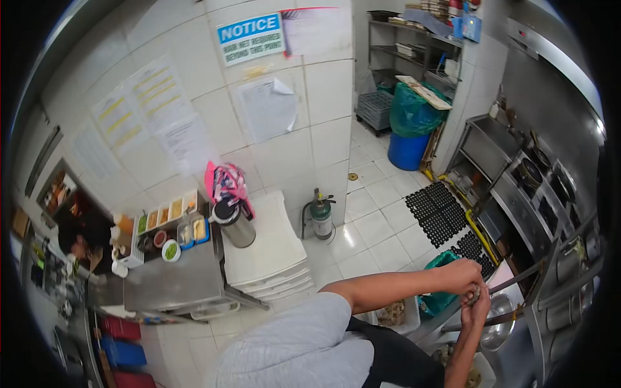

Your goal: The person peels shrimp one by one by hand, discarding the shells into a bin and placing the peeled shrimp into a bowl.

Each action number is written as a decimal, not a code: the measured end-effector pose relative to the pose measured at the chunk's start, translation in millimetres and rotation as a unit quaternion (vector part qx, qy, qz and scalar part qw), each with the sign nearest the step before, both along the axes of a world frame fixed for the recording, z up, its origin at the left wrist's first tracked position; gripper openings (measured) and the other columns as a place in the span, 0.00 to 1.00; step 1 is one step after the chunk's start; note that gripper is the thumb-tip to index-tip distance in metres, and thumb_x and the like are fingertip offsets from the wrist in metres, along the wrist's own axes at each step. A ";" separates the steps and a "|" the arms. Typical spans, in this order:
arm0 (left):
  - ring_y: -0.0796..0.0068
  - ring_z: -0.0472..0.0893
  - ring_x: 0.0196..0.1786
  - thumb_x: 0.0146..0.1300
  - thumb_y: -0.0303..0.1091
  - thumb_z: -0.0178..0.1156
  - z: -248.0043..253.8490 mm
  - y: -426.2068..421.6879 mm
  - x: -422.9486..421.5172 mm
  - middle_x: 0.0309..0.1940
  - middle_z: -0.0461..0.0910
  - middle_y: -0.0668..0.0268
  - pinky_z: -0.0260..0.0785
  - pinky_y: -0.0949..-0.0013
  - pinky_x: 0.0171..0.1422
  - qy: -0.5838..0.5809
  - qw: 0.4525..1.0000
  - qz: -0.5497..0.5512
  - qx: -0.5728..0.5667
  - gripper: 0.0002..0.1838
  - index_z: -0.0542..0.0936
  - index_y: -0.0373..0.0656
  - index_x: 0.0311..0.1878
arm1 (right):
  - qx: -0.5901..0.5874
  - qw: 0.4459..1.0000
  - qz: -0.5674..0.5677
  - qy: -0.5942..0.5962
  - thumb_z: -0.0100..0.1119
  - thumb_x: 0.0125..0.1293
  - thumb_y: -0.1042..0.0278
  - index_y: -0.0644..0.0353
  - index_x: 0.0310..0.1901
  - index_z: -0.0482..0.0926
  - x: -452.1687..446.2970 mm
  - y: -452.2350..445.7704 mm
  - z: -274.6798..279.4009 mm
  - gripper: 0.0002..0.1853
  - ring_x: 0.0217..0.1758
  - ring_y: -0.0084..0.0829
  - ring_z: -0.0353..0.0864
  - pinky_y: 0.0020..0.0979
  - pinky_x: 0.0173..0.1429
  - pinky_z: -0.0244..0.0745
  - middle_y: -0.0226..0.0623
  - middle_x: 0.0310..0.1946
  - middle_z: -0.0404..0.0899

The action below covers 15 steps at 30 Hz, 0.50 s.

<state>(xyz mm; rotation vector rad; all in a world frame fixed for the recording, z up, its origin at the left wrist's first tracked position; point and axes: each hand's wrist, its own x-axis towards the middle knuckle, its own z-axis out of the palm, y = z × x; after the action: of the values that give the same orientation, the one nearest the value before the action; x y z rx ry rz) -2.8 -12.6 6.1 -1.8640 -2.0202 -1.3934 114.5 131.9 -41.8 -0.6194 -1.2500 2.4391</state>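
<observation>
My left hand (462,276) reaches in from above, its fingers closed and bent down onto a small greyish piece of food (474,296). My right hand (477,313) comes up from below and is closed around the same piece. It looks like a shrimp, but it is too small to be sure. Below my hands, to the right, is a round metal bowl (497,334). Left of them, a white tub (409,318) contains a heap of pale brownish pieces. Another white tub (486,370) with similar contents is partly hidden by my right forearm.
A bin with a green liner (438,305) stands behind my hands. At right are metal racks (550,304) and a stove line (527,207). Black mats (436,213) lie on the tiled floor. Left are a fire extinguisher (321,218), white drawers (265,258) and a steel counter (171,284).
</observation>
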 end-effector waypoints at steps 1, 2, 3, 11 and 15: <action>0.52 0.83 0.43 0.52 0.30 0.67 -0.5 -0.8 2.0 0.32 0.81 0.58 0.76 0.51 0.48 -0.008 1.000 0.015 0.000 0.09 0.87 0.40 0.37 | 0.003 1.000 0.005 0.006 0.51 0.79 0.64 0.54 0.53 0.76 -0.4 -0.5 4.8 0.08 0.26 0.16 0.72 0.21 0.27 0.67 0.24 0.31 0.78; 0.52 0.83 0.42 0.52 0.31 0.67 -1.6 -3.4 3.3 0.31 0.81 0.58 0.75 0.51 0.48 -0.018 1.000 0.024 0.008 0.09 0.87 0.40 0.37 | -0.005 1.000 0.018 0.017 0.51 0.79 0.65 0.54 0.53 0.76 -1.6 0.2 5.9 0.09 0.26 0.16 0.72 0.21 0.28 0.67 0.24 0.31 0.78; 0.51 0.82 0.42 0.52 0.32 0.66 1.1 -8.0 4.9 0.31 0.81 0.57 0.75 0.51 0.47 -0.029 0.999 0.031 0.018 0.09 0.87 0.40 0.36 | -0.012 0.999 0.030 0.027 0.51 0.78 0.65 0.54 0.54 0.76 -2.5 2.0 4.7 0.09 0.26 0.16 0.72 0.22 0.29 0.68 0.24 0.32 0.78; 0.51 0.82 0.41 0.55 0.35 0.67 -4.5 -12.1 17.6 0.33 0.82 0.56 0.74 0.50 0.48 0.013 0.998 0.063 0.008 0.10 0.88 0.44 0.39 | -0.149 0.986 0.069 -0.021 0.56 0.72 0.61 0.61 0.55 0.78 -32.3 24.7 -29.4 0.16 0.37 0.32 0.83 0.31 0.35 0.77 0.38 0.43 0.84; 0.56 0.84 0.37 0.61 0.29 0.68 9.4 -18.1 26.4 0.35 0.84 0.56 0.77 0.60 0.44 -0.055 0.988 0.147 0.010 0.08 0.88 0.39 0.42 | -0.111 0.993 -0.025 -0.021 0.57 0.71 0.66 0.56 0.41 0.71 -46.1 23.7 -22.9 0.06 0.26 0.29 0.71 0.30 0.24 0.62 0.33 0.30 0.72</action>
<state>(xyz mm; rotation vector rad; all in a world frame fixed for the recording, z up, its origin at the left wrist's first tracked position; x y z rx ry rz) 23.7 -30.7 15.5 -1.4340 -2.2100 -1.4532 68.4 155.5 -64.7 -0.7550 -0.9712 2.5556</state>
